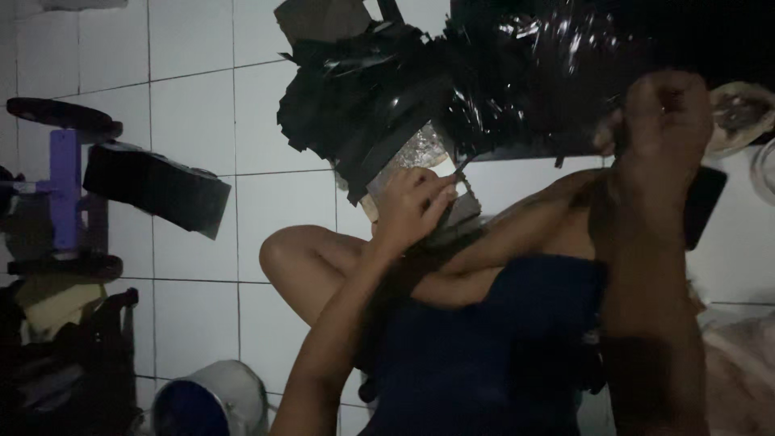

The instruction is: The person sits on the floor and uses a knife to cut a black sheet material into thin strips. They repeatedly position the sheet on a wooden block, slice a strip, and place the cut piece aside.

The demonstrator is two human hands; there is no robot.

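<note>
From the head camera: the left hand [412, 206] has its fingers pinched shut on a small dark flat piece [462, 211], held just below the heap of black plastic sheeting [452, 89] — close, it seems, for trimming or feeding. The right hand [666, 121], raised beside the heap's right edge, is curled closed — on what, I cannot tell. A white tiled floor [194, 121] lies left of the heap.

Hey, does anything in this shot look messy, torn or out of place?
Yes. The heap of black plastic strips on the white tiled floor looks ragged and scattered. A dark box lies tilted on the tiles. The left hand holds a flat dark piece; the right hand is raised by the heap.
</note>
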